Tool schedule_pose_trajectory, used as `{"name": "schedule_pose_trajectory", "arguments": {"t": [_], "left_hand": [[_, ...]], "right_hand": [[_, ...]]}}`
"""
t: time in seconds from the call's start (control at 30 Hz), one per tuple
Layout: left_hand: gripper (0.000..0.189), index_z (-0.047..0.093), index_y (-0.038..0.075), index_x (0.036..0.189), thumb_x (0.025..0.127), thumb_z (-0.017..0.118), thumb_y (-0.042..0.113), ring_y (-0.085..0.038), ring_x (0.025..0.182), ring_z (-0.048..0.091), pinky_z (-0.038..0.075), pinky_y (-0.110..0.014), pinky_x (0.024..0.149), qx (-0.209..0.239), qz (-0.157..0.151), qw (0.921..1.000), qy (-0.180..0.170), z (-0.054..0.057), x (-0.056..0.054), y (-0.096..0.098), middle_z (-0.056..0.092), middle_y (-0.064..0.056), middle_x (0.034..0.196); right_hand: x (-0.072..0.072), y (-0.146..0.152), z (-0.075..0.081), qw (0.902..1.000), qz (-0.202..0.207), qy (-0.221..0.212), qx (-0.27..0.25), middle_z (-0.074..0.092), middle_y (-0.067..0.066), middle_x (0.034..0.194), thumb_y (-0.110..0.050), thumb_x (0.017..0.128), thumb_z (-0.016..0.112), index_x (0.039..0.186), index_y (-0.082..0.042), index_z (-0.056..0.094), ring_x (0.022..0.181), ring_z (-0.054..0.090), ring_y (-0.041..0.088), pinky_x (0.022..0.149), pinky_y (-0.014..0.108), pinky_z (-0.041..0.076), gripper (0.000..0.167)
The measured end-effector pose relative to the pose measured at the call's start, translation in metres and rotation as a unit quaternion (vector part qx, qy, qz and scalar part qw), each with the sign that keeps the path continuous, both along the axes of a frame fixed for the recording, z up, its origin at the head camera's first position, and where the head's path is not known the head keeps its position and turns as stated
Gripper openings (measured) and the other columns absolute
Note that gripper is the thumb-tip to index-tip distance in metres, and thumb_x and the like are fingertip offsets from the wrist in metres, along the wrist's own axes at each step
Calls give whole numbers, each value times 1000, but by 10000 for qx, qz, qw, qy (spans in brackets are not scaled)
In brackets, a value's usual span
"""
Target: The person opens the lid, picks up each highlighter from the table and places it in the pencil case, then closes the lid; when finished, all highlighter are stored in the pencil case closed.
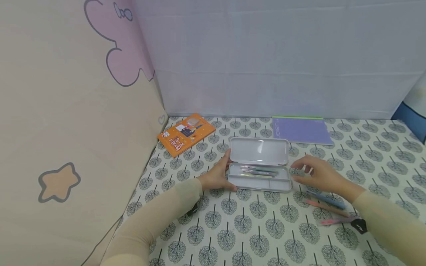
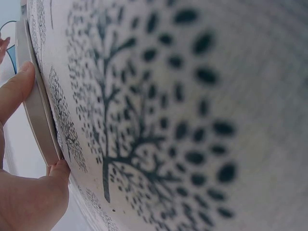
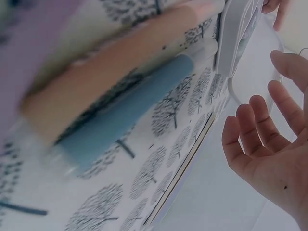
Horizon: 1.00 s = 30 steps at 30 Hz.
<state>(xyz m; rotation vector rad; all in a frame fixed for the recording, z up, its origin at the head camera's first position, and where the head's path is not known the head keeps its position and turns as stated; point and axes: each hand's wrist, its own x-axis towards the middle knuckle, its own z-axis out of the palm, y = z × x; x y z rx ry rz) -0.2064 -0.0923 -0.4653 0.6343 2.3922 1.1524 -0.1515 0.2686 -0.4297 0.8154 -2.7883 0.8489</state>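
A white pencil case (image 1: 249, 183) lies on the table with its lid (image 1: 259, 151) folded back away from me. Several slim pens (image 1: 257, 172) sit in its long rear compartment; a divider splits the front part. My left hand (image 1: 217, 175) holds the case's left end, thumb at the near corner and fingers farther back; the left wrist view shows the fingers (image 2: 19, 89) against its side wall. Just off the right end of the case, my right hand (image 1: 318, 173) holds nothing, its fingers loosely bent and spread from the thumb.
Right of the case lie a blue marker (image 1: 327, 200), an orange marker (image 1: 327, 208) and a pink-purple marker (image 1: 337, 220), partly under my right forearm. An orange booklet (image 1: 186, 133) lies at the back left, a purple notebook (image 1: 301, 131) at the back right. Fabric walls border the table.
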Motion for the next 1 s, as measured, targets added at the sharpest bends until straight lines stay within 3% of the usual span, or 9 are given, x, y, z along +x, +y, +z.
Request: {"name": "schedule_pose_trajectory", "arguments": {"t": [0.5,0.8,1.0], "left_hand": [[148,-17,16,154,57,94,21,-21,134,44,32,-28,117,48,-18,10000,30,-1,-1,1,42,-7,140],[148,-16,16,154,56,94,22,-22,136,43,32,-29,117,46,-19,10000,39,-3,-3,0,42,-7,141],[149,-16,16,154,55,95,25,-23,136,43,29,-32,119,-32,-30,10000,81,-3,-2,0,43,-7,140]], "right_hand": [[37,43,-20,9992,-282,45,-269,63,3,96,-10,69,85,108,-10,67,71,53,5,53,19,47,43],[50,59,-29,9981,-580,-214,-73,61,-1,92,-12,70,85,106,-11,68,68,50,2,53,20,44,40],[57,63,-34,9987,-507,-35,-4,57,-8,89,-13,69,85,105,-15,68,68,47,-1,53,21,41,40]]}}
